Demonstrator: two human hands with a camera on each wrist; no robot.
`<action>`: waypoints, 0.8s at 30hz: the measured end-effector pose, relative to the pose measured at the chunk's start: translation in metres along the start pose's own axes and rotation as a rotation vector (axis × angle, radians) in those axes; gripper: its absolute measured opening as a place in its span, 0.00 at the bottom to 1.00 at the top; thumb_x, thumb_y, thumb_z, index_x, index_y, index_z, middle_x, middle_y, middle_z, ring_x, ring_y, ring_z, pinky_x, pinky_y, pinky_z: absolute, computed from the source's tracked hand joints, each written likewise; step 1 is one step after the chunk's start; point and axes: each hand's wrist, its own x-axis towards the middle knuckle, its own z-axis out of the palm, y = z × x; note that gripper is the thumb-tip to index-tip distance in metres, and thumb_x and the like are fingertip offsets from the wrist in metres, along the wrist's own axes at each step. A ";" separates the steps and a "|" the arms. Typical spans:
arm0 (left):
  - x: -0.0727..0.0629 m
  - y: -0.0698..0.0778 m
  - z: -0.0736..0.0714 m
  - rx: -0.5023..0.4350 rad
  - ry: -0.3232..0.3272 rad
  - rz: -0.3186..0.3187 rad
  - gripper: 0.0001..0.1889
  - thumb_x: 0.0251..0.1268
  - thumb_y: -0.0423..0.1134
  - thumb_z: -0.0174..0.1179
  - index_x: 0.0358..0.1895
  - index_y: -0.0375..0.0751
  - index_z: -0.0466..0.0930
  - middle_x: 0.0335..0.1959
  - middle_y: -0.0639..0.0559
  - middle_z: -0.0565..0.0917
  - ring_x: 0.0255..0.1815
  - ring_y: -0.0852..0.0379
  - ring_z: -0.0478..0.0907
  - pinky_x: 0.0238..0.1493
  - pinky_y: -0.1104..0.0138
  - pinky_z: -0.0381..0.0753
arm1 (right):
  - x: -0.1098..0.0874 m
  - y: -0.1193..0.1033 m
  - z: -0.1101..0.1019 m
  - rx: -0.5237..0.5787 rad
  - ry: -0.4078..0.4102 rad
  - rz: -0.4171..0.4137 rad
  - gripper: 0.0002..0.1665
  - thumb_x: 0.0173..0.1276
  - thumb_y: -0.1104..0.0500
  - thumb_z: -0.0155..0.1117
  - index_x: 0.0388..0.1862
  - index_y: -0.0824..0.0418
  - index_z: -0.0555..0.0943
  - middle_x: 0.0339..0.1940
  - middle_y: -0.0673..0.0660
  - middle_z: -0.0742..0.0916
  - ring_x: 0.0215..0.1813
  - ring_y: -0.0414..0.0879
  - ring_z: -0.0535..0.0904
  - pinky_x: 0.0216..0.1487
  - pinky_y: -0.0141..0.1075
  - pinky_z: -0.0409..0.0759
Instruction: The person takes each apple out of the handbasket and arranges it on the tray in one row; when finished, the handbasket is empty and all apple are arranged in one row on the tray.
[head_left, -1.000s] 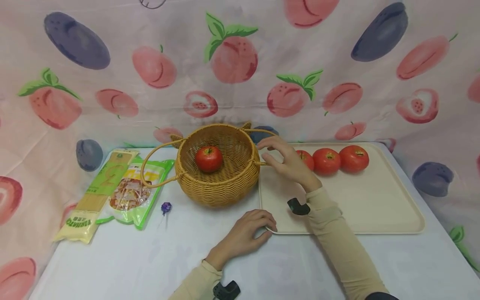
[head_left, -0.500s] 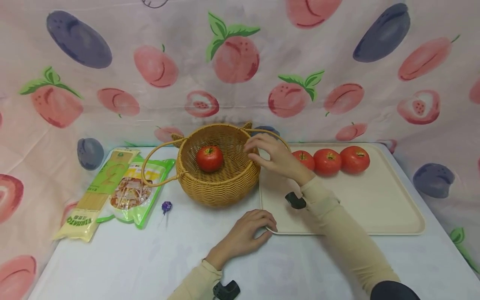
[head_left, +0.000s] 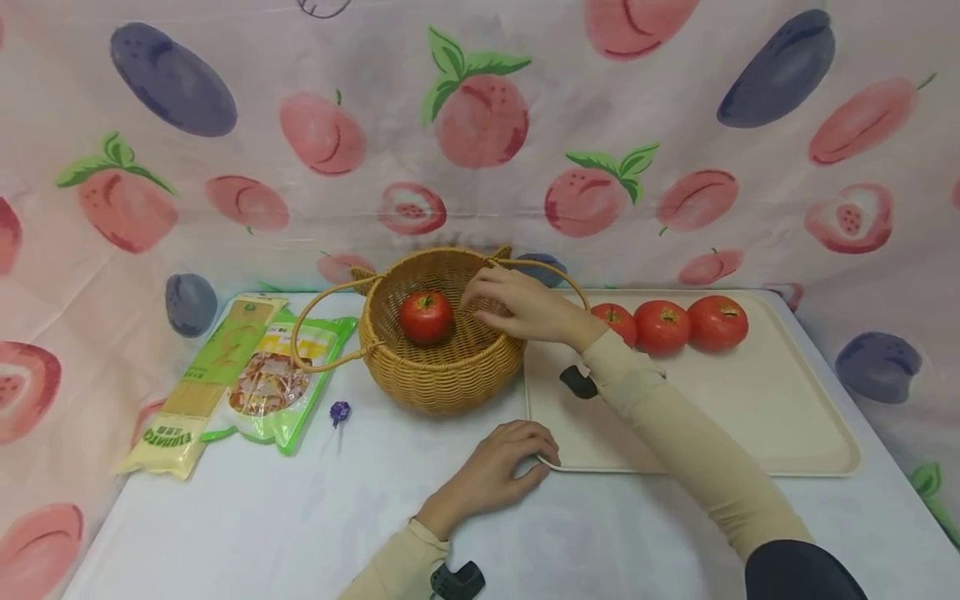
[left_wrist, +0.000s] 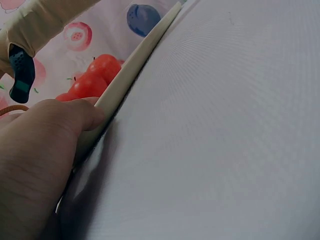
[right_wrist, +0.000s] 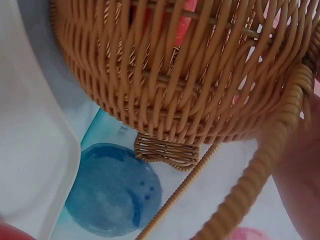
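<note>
A round wicker basket (head_left: 442,383) with two loop handles stands at the back middle, a red apple (head_left: 426,317) inside it. My right hand (head_left: 525,304) reaches over the basket's right rim, fingers bent loosely and a small gap from the apple, holding nothing. In the right wrist view the basket's woven side (right_wrist: 170,85) fills the upper part. My left hand (head_left: 498,467) holds the near left corner of the beige tray (head_left: 750,417), the tray's rim between fingers and thumb. The left wrist view has the thumb (left_wrist: 90,116) against that rim; the other fingertips are hidden there.
Several red apples (head_left: 662,327) line the tray's back edge, the leftmost partly behind my right wrist. On the left lie a pack of noodles (head_left: 198,392), a green-edged food bag (head_left: 273,379) and a purple lollipop (head_left: 340,412). A fruit-print cloth (head_left: 480,200) hangs behind.
My right hand has moved left, from beside the basket's right handle to over the basket's inside. The left hand stays at the tray corner. The head view has shifted slightly.
</note>
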 end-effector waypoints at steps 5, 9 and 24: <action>0.001 0.001 -0.001 0.011 -0.001 0.007 0.05 0.66 0.41 0.57 0.41 0.57 0.79 0.48 0.65 0.77 0.58 0.66 0.71 0.64 0.68 0.69 | 0.009 0.000 0.000 0.005 -0.082 0.013 0.12 0.70 0.56 0.56 0.50 0.54 0.78 0.51 0.49 0.79 0.55 0.44 0.74 0.56 0.40 0.75; 0.001 0.002 -0.002 0.005 -0.004 -0.003 0.05 0.66 0.41 0.57 0.41 0.57 0.79 0.49 0.65 0.77 0.58 0.66 0.71 0.64 0.68 0.69 | 0.019 -0.002 0.001 0.006 -0.173 0.026 0.14 0.70 0.57 0.56 0.53 0.53 0.77 0.53 0.50 0.78 0.59 0.45 0.72 0.60 0.42 0.74; 0.001 0.004 -0.001 0.011 -0.009 -0.021 0.05 0.66 0.41 0.57 0.41 0.58 0.79 0.50 0.66 0.77 0.60 0.66 0.70 0.65 0.67 0.68 | 0.046 -0.006 0.010 -0.060 -0.364 0.031 0.17 0.72 0.54 0.54 0.58 0.52 0.75 0.56 0.52 0.75 0.59 0.46 0.71 0.62 0.40 0.71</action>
